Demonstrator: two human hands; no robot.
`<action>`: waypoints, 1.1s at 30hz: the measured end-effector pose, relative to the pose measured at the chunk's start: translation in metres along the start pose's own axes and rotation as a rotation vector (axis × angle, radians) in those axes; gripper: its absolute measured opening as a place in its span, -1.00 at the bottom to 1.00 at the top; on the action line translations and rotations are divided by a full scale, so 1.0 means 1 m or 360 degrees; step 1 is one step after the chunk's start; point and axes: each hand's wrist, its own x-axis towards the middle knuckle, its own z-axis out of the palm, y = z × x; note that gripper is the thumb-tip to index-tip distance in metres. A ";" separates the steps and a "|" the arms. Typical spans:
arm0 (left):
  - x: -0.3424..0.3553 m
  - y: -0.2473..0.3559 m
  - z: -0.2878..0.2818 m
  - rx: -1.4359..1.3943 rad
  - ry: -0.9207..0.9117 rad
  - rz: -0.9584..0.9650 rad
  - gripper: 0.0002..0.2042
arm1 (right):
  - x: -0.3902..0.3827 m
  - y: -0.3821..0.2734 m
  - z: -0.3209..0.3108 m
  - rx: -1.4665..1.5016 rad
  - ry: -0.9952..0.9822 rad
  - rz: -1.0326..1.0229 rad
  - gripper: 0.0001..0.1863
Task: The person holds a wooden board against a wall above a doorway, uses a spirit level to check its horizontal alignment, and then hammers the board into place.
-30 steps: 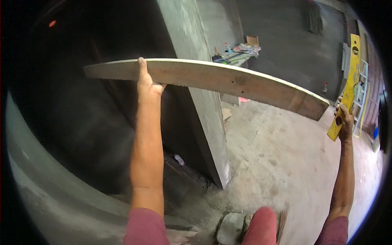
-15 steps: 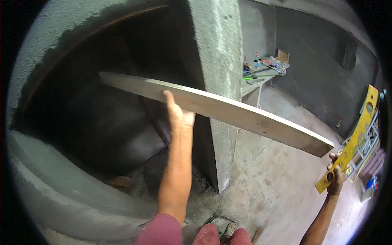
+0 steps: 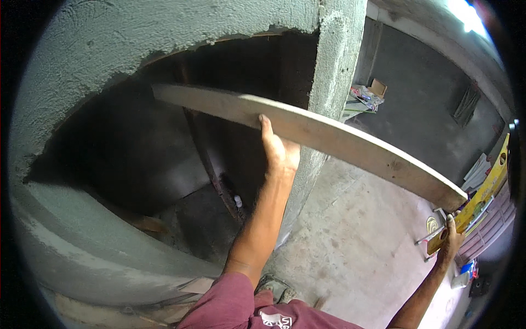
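Note:
A long wooden board (image 3: 339,140) slants across the view, its far left end in front of the dark opening and its right end lower. My left hand (image 3: 281,147) grips it from below near the middle, the thumb lying on its near face. At the right, my right hand (image 3: 452,236) is closed around the lower part of a yellow spirit level (image 3: 481,194), which stands tilted close to the board's right end. Whether the right hand also touches the board I cannot tell.
Rough plastered wall (image 3: 181,30) frames the dark opening (image 3: 126,148), with a concrete pillar (image 3: 335,66) on its right. A curved plastered ledge (image 3: 109,241) runs along the lower left. Beyond the pillar, a cluttered counter (image 3: 366,101) stands by a dark wall; a white bucket (image 3: 460,281) sits far right.
My view has turned, showing more of the plastered wall above. The board and my left hand appear farther right, and the level stands nearer the picture's right rim. Both hands keep their holds.

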 end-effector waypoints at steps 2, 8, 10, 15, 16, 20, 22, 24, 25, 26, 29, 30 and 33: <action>0.009 0.006 0.024 0.0022 -0.0009 0.0021 -0.33 | 0.008 -0.022 -0.020 -0.0065 -0.0140 0.0141 -0.44; 0.029 0.012 0.047 0.0228 0.0002 -0.0220 -0.41 | 0.023 -0.059 -0.034 0.0452 0.0116 -0.0186 -0.68; 0.040 0.029 0.037 0.0441 -0.0160 -0.0320 -0.43 | 0.026 -0.067 -0.026 0.0533 0.0086 -0.0211 -0.80; 0.060 0.057 0.051 0.1307 -0.0228 -0.0379 -0.44 | 0.046 -0.059 -0.057 0.0494 0.0099 -0.0233 -0.81; 0.059 0.058 0.065 0.1396 -0.0221 -0.0309 -0.40 | 0.048 -0.059 -0.057 0.0469 0.0172 -0.0230 -0.81; 0.077 0.057 0.068 0.1728 -0.0209 -0.0340 -0.35 | 0.039 -0.062 -0.059 0.0574 0.0172 -0.0148 -0.77; 0.086 0.059 0.069 0.1760 -0.0237 -0.0346 -0.35 | 0.038 -0.063 -0.059 0.0589 0.0183 -0.0176 -0.73; 0.092 0.052 0.064 0.1777 -0.0276 -0.0399 -0.36 | 0.037 -0.058 -0.081 0.0540 0.0176 -0.0197 -0.67; 0.095 0.052 0.063 0.1805 -0.0288 -0.0408 -0.36 | 0.038 -0.055 -0.085 0.0533 0.0174 -0.0190 -0.67; 0.098 0.051 0.062 0.1832 -0.0302 -0.0418 -0.37 | 0.038 -0.053 -0.089 0.0555 0.0200 -0.0127 -0.67; 0.108 0.050 0.059 0.1798 -0.0307 -0.0421 -0.36 | 0.023 -0.053 -0.096 0.0542 0.0193 -0.0092 -0.63; 0.110 0.049 0.056 0.1794 -0.0298 -0.0433 -0.36 | 0.021 -0.047 -0.104 0.0499 0.0190 -0.0078 -0.61; 0.117 0.045 0.054 0.1752 -0.0274 -0.0425 -0.37 | 0.004 -0.055 -0.092 0.0475 0.0218 -0.0032 -0.58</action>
